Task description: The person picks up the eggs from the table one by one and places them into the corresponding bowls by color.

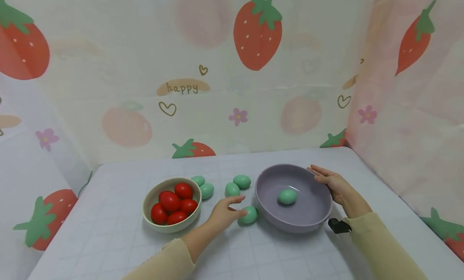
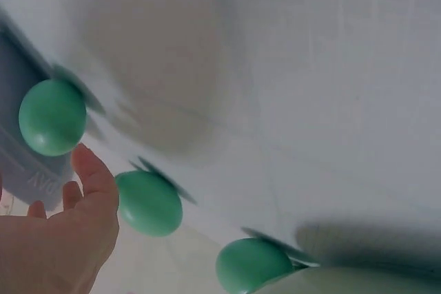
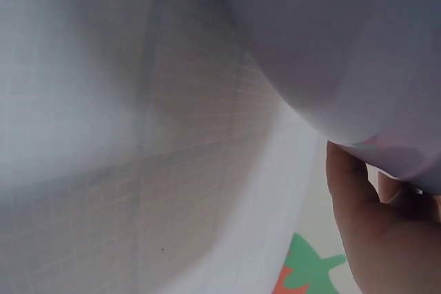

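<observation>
Left hand (image 1: 225, 212), lower centre: thumb and fingers parted beside a smooth green egg (image 1: 249, 215); apparently a reach, next calling for a pinch. Right hand (image 1: 337, 188), lower right: fingers extended against a round mauve bowl (image 1: 309, 209) containing another green egg (image 1: 288, 197).

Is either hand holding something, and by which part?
No clear grip shows: the right hand rests against the purple bowl at its right-hand rim; the left hand is at a green egg without gripping it.
</observation>
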Action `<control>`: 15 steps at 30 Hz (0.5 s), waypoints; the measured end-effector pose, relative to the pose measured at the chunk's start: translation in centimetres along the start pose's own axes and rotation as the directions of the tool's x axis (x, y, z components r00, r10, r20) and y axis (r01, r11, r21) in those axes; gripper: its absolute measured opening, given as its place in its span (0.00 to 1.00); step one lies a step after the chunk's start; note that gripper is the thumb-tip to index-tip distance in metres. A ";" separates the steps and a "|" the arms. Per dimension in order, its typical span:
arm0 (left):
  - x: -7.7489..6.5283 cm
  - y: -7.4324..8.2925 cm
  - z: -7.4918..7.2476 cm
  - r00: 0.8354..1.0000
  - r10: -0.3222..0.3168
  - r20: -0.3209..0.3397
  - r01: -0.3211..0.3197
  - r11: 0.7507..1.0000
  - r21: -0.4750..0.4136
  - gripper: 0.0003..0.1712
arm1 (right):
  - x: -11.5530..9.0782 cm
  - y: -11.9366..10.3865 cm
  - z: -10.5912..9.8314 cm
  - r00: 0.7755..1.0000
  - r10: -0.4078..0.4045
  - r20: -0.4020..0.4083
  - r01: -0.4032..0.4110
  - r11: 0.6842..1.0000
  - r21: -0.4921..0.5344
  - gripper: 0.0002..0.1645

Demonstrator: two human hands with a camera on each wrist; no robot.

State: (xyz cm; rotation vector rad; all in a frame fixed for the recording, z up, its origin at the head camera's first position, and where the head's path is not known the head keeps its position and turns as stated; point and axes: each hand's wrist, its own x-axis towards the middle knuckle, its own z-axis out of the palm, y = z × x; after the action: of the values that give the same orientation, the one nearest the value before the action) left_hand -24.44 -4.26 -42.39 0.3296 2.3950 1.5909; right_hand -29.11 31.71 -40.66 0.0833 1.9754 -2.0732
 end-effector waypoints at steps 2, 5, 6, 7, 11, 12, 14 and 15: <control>0.0 -0.2 0.1 1.000 -0.004 0.012 0.004 1.000 0.003 0.29 | 0.1 -0.1 0.1 1.000 0.003 -0.002 -0.003 1.000 -0.012 0.39; 0.1 -0.4 0.3 1.000 0.007 0.025 -0.007 1.000 -0.006 0.29 | 0.2 0.0 0.1 1.000 0.009 -0.007 -0.009 1.000 -0.026 0.38; 0.1 -0.5 0.3 1.000 0.008 0.030 -0.008 1.000 -0.009 0.29 | 0.2 0.0 0.1 1.000 0.009 -0.005 -0.010 0.999 -0.031 0.38; 0.1 -0.5 0.4 0.999 0.001 0.036 -0.001 1.000 -0.017 0.29 | 0.2 0.0 0.1 1.000 0.010 -0.002 -0.010 0.999 -0.038 0.38; 0.3 -0.8 0.5 0.996 -0.058 0.075 0.060 0.998 -0.035 0.29 | 0.2 0.1 0.1 1.000 0.010 0.001 -0.009 0.999 -0.039 0.40; 0.4 -0.8 0.5 0.993 -0.078 0.083 0.081 0.996 -0.039 0.28 | 0.2 0.1 0.1 1.000 0.009 0.000 -0.009 0.999 -0.036 0.40; 0.7 -0.9 0.5 0.988 -0.114 0.103 0.119 0.992 -0.044 0.28 | 0.2 0.1 0.1 1.000 0.011 -0.004 -0.011 1.000 -0.028 0.41; 0.8 -0.9 0.5 0.986 -0.128 0.109 0.134 0.990 -0.049 0.27 | 0.2 0.1 0.0 1.000 0.005 0.002 -0.004 1.000 -0.028 0.41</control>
State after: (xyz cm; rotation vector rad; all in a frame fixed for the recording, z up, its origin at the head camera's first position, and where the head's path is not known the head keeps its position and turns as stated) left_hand -25.10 -3.92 -43.43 0.2344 2.2398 1.5392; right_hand -29.28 31.66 -40.77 0.0797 2.0007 -2.0411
